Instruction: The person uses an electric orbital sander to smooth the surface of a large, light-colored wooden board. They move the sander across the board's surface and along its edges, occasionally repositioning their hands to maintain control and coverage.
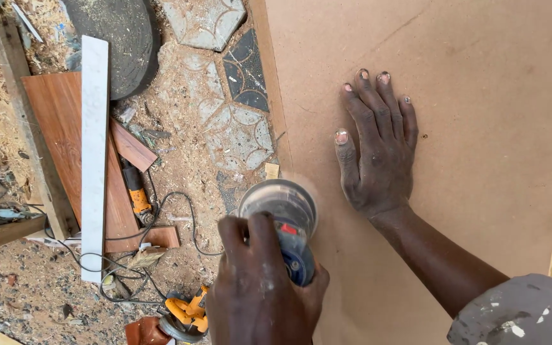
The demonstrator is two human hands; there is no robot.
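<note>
Now trimming the board edge, w/ most of it left

Left hand (260, 287) is keeping a closed grip round the blue trimmer (285, 220), its base sitting on the left edge of the brown board (480, 147). Right hand (375, 150) is lying flat, fingers spread, holding nothing. Dust is blurring the cut pt; the edge beyond looks untouched, so I'd judge early. An orange tool (137, 195) is lying on the sawdusty floor (193, 102).

The board (455, 160) fills the right side; a power tool (282, 217) sits at its left edge — held by the left hand (257, 294) — with the right hand (375, 150) flat on the board (further right).
</note>
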